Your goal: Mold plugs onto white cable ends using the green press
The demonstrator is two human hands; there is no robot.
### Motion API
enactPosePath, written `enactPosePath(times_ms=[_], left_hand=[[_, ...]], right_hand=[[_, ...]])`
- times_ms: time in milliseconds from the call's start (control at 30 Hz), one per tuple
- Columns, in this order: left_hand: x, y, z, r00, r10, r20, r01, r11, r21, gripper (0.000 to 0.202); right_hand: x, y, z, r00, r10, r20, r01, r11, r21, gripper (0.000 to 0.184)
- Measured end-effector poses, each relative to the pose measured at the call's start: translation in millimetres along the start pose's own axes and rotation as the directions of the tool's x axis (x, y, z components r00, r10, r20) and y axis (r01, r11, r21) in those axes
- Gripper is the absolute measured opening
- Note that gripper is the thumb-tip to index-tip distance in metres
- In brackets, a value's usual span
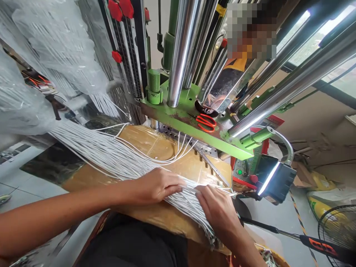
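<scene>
A thick bundle of thin white cables (111,154) runs from the upper left across a cardboard-covered bench (155,142). My left hand (157,184) lies on top of the bundle, fingers curled down over the strands. My right hand (217,209) presses on the bundle's lower end, its fingers flat and close together over the cables. A few loose cable ends (183,142) fan out toward the perforated metal mould plate (200,148) under the green press plate (191,122).
Chrome columns (182,48) rise from the green plate, where red-handled scissors (205,122) lie. A lit work lamp (274,178) on a flexible neck stands at the right. Plastic-wrapped cable bundles (50,52) hang at upper left. A fan (338,230) sits at lower right. Another person is behind the machine.
</scene>
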State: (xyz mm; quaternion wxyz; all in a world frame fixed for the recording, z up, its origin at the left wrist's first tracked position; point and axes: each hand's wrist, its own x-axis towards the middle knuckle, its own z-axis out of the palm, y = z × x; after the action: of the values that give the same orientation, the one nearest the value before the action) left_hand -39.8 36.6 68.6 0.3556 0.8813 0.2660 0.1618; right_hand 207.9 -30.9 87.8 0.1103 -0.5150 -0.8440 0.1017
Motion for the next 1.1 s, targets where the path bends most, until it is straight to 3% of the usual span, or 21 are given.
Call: enactPosePath(times_ms=[67, 167, 233, 300, 367, 433, 500, 567, 667, 733, 800, 833, 900, 967, 1033, 1100], left_hand=[[-25.9, 2.3, -2.1, 1.000, -0.012, -0.019, 0.013, 0.997, 0.073, 0.032], [-57.6, 7.6, 3.4, 0.984, -0.176, 0.011, 0.176, 0.984, 0.015, 0.032], [-64.6, 15.0, 16.5, 0.952, -0.259, 0.165, 0.287, 0.942, -0.173, 0.026], [-60.8, 23.4, 34.9, 0.901, -0.277, 0.333, 0.402, 0.819, -0.408, 0.031], [-52.6, 29.2, 52.3, 0.886, -0.260, 0.382, 0.451, 0.671, -0.589, 0.039], [-46.0, 30.4, 63.7, 0.903, -0.259, 0.342, 0.429, 0.586, -0.687, 0.043], [-41.9, 27.9, 69.0, 0.916, -0.254, 0.310, 0.400, 0.544, -0.738, 0.042], [-37.8, 24.1, 71.0, 0.914, -0.281, 0.294, 0.398, 0.476, -0.784, 0.041], [-28.8, 19.9, 72.9, 0.915, -0.345, 0.210, 0.345, 0.397, -0.850, 0.038], [-23.2, 18.2, 73.7, 0.904, -0.388, 0.180, 0.332, 0.371, -0.867, 0.036], [-20.3, 16.4, 73.8, 0.877, -0.438, 0.198, 0.363, 0.335, -0.869, 0.035], [-19.9, 15.3, 73.8, 0.862, -0.462, 0.210, 0.378, 0.309, -0.873, 0.035], [-20.3, 12.6, 73.7, 0.835, -0.507, 0.216, 0.382, 0.250, -0.890, 0.032], [-20.5, 9.7, 73.5, 0.809, -0.554, 0.198, 0.374, 0.224, -0.900, 0.027], [-19.7, 7.3, 72.4, 0.803, -0.576, 0.154, 0.377, 0.289, -0.880, 0.029], [-18.3, 5.7, 70.6, 0.836, -0.546, 0.053, 0.360, 0.472, -0.805, 0.035]], right_hand=[[-16.1, 3.7, 0.4, 0.994, -0.102, 0.027, 0.105, 0.988, -0.113, 0.025], [-37.0, 5.1, 9.0, 0.989, -0.149, 0.026, 0.151, 0.963, -0.222, 0.024], [-41.1, -4.3, 17.5, 0.987, -0.142, 0.072, 0.156, 0.950, -0.270, 0.019], [-36.1, -17.4, 23.4, 0.978, -0.149, 0.144, 0.183, 0.947, -0.266, 0.015], [-26.2, -25.3, 24.0, 0.964, -0.184, 0.190, 0.208, 0.971, -0.119, 0.005], [-17.1, -24.9, 20.9, 0.969, -0.166, 0.181, 0.139, 0.978, 0.153, 0.027], [-11.6, -21.8, 19.2, 0.991, -0.027, 0.135, -0.033, 0.904, 0.426, 0.046], [-8.1, -21.8, 23.1, 0.984, 0.099, 0.151, -0.172, 0.774, 0.610, 0.049], [-0.8, -17.8, 36.0, 0.974, 0.059, 0.218, -0.199, 0.679, 0.707, 0.047], [5.5, 2.3, 42.3, 0.978, 0.159, 0.132, -0.207, 0.760, 0.617, 0.043], [9.1, 37.9, 44.4, 0.931, 0.360, -0.058, -0.321, 0.884, 0.339, 0.041], [9.1, 58.0, 44.4, 0.905, 0.413, -0.098, -0.397, 0.905, 0.154, 0.042], [5.8, 93.4, 43.5, 0.892, 0.447, -0.058, -0.451, 0.888, -0.089, 0.043], [1.0, 113.8, 42.3, 0.894, 0.448, 0.014, -0.440, 0.884, -0.161, 0.043], [-1.8, 118.4, 39.4, 0.897, 0.440, 0.037, -0.429, 0.889, -0.162, 0.041], [-0.8, 112.5, 33.0, 0.894, 0.443, 0.059, -0.426, 0.885, -0.186, 0.037]])
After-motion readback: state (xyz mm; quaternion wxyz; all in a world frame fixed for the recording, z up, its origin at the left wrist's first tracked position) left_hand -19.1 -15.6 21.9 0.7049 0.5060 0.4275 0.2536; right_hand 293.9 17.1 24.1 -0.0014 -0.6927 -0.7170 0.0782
